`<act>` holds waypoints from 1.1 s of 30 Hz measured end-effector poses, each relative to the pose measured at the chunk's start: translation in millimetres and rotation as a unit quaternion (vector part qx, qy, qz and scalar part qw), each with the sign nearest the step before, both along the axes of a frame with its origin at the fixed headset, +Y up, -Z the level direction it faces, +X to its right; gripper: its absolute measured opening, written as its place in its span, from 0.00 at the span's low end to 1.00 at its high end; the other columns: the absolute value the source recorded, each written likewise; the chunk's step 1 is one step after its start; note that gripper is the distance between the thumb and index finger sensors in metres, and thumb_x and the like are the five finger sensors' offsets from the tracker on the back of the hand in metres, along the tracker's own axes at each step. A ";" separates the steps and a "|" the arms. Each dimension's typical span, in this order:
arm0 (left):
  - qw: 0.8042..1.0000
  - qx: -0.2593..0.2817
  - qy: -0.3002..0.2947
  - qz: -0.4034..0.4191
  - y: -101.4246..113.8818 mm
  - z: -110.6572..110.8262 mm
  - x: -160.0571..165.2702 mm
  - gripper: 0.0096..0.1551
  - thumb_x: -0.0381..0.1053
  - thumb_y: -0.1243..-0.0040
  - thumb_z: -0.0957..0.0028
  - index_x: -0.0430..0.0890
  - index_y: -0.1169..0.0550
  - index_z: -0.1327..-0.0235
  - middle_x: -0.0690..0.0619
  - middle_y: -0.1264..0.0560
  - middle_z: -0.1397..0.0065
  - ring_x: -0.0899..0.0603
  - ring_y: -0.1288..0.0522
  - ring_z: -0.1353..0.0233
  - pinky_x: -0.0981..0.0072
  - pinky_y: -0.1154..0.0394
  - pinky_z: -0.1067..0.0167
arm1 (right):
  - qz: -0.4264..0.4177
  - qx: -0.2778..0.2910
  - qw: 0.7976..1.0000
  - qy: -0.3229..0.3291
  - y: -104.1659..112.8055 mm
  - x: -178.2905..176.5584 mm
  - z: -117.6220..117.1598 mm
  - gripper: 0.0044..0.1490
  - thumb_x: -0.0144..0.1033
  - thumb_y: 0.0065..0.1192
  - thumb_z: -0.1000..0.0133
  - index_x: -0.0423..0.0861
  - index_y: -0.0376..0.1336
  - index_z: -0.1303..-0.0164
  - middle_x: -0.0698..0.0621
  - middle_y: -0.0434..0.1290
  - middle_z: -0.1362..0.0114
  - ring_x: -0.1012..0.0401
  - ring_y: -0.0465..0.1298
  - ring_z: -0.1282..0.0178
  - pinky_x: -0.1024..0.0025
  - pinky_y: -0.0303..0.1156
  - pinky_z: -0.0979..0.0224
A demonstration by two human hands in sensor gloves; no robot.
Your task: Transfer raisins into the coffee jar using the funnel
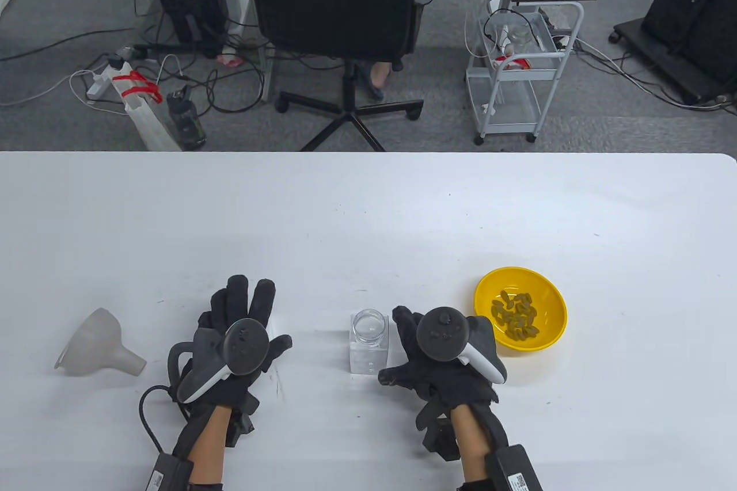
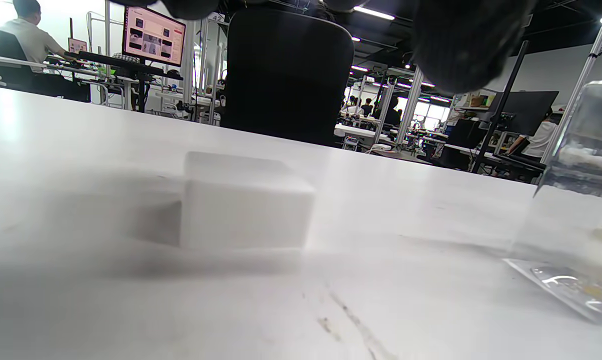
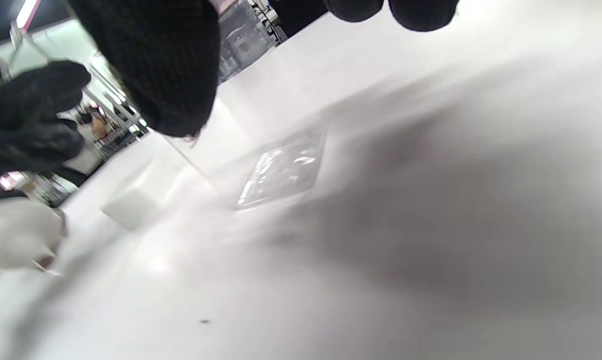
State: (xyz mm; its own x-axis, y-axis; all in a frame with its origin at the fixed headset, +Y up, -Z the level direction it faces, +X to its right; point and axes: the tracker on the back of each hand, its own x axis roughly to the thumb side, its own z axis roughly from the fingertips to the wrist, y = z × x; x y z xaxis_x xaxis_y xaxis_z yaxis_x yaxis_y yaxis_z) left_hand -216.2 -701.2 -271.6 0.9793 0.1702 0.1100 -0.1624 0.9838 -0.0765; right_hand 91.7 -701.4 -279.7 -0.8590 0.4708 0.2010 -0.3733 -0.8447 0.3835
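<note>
We are finding the two gloved hands nearest the camera, at the table's near edge. The left hand (image 1: 239, 335) is lying palm down on the white table (image 1: 368, 209) with its fingers straight and spread, holding nothing. The right hand (image 1: 443, 356) is also resting open, its fingers extended and its thumb reaching toward the base of the coffee jar (image 1: 369, 342); we cannot tell whether the thumb is touching the glass. The jar is standing upright and uncapped between the two hands, just beside the right one. The funnel (image 1: 98, 344) is lying on its side well to the left of the left hand, spout pointing right. The raisins (image 1: 515, 315) are sitting in a yellow bowl (image 1: 553, 295) just right of the right hand. In the left wrist view, a small white block (image 2: 246, 202) is showing on the table.
</note>
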 end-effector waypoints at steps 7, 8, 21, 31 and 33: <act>1.000 0.002 0.001 0.001 -0.1 -0.1 -1.7 0.55 0.67 0.42 0.38 0.53 0.55 0.08 0.34 0.58 0.06 0.21 0.51 0.13 0.24 0.48 0.26 | 0.112 0.118 0.986 -0.022 19.6 5.9 15.3 0.71 0.57 0.72 0.44 0.42 0.30 0.12 0.27 0.27 0.14 0.23 0.28 0.20 0.16 0.37 0.27; 1.000 0.002 0.002 0.001 -0.2 -0.1 -2.0 0.54 0.67 0.42 0.38 0.53 0.55 0.08 0.34 0.58 0.06 0.21 0.51 0.13 0.24 0.48 0.26 | 0.120 0.122 0.985 -0.024 19.5 9.5 16.3 0.71 0.58 0.71 0.44 0.42 0.29 0.12 0.27 0.25 0.14 0.23 0.27 0.20 0.15 0.36 0.27; 1.000 0.009 0.014 -0.018 1.5 -3.8 -8.6 0.54 0.68 0.44 0.37 0.53 0.55 0.08 0.34 0.58 0.06 0.21 0.52 0.13 0.24 0.49 0.26 | 0.159 0.110 0.979 -0.066 -9.2 36.9 11.3 0.73 0.63 0.68 0.45 0.45 0.25 0.14 0.28 0.21 0.16 0.24 0.23 0.22 0.15 0.33 0.28; 0.973 0.047 0.208 -0.086 26.3 11.2 -119.9 0.55 0.70 0.46 0.36 0.50 0.56 0.08 0.32 0.61 0.07 0.20 0.54 0.14 0.22 0.51 0.27 | 0.122 0.109 0.984 -0.063 -4.2 40.9 13.8 0.73 0.63 0.68 0.45 0.44 0.25 0.14 0.28 0.22 0.16 0.23 0.23 0.23 0.15 0.33 0.28; 0.963 0.033 0.260 -0.069 23.2 17.9 -147.4 0.56 0.70 0.46 0.36 0.48 0.58 0.08 0.30 0.62 0.08 0.16 0.55 0.16 0.21 0.51 0.28 | 0.123 0.111 0.984 -0.062 -4.6 40.3 13.3 0.73 0.63 0.68 0.45 0.44 0.25 0.14 0.28 0.22 0.16 0.23 0.23 0.23 0.15 0.34 0.28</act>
State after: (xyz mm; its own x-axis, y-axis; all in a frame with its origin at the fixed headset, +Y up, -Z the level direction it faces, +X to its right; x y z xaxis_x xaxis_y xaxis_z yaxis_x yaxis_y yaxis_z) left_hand -363.5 -678.0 -253.7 0.9179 0.0439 -0.3944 -0.0290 0.9986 0.0436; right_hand 132.0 -705.9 -266.4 -0.9660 0.2024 0.1611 -0.1799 -0.9731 0.1439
